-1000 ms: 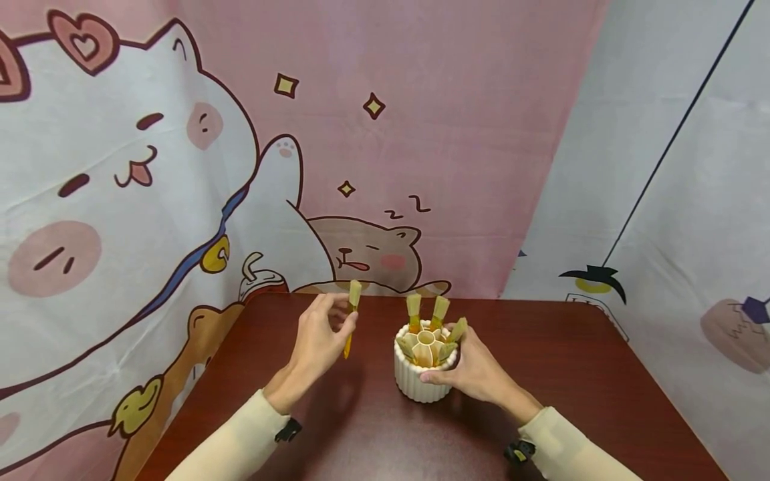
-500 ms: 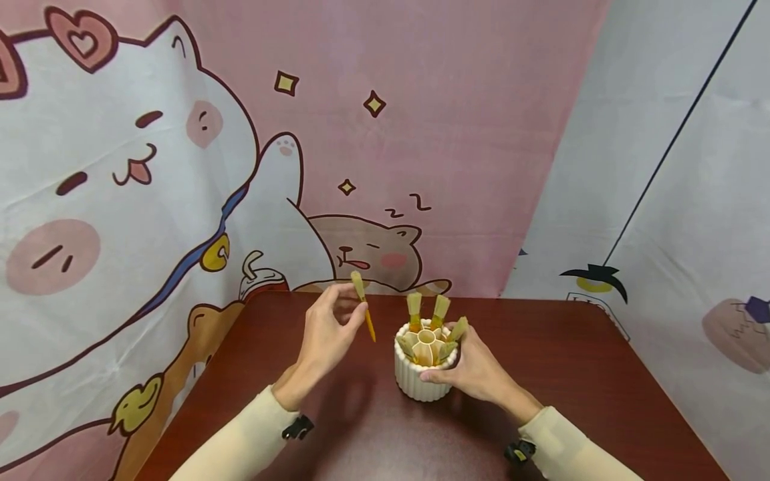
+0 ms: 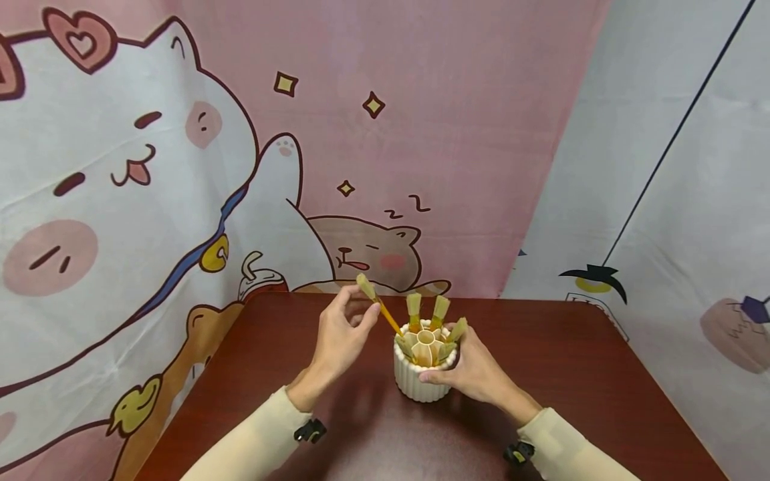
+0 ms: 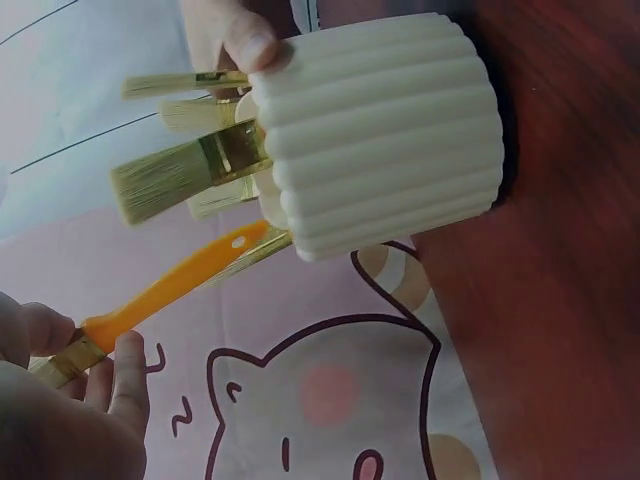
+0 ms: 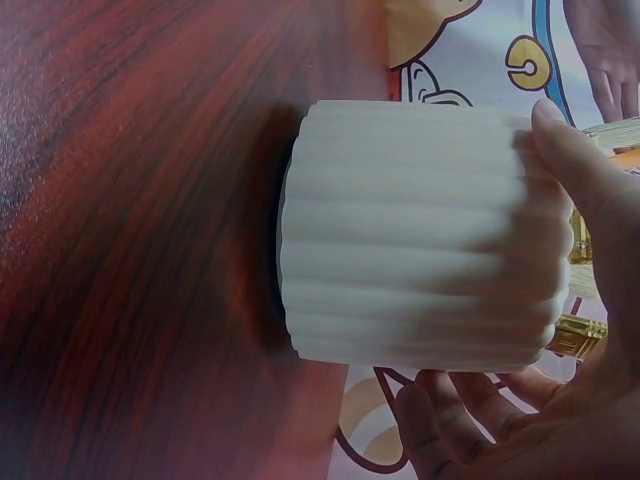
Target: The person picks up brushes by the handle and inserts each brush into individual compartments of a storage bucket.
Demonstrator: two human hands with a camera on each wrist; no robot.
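Note:
A flat paintbrush with an orange handle (image 4: 180, 280) is pinched near its metal band by my left hand (image 3: 343, 334), bristles up and to the left. Its handle tip slants down to the left rim of a white ribbed holder (image 3: 421, 382). In the left wrist view the tip overlaps the rim; whether it is inside I cannot tell. My right hand (image 3: 481, 367) grips the holder's right side, thumb at the near rim. Several brushes (image 4: 165, 180) stand bristles up in the holder, around a flower-shaped divider (image 3: 426, 338).
The holder stands upright on a dark red-brown table (image 3: 565, 374). Behind the table's far edge hangs a pink and white cloth (image 3: 469, 133) with cartoon animals. A black wrist device (image 3: 309, 431) sits on the left sleeve, another (image 3: 519, 453) on the right.
My left hand has moved right towards the holder, and the brush has tilted from near upright until its handle tip meets the rim. My right hand and the holder have stayed put.

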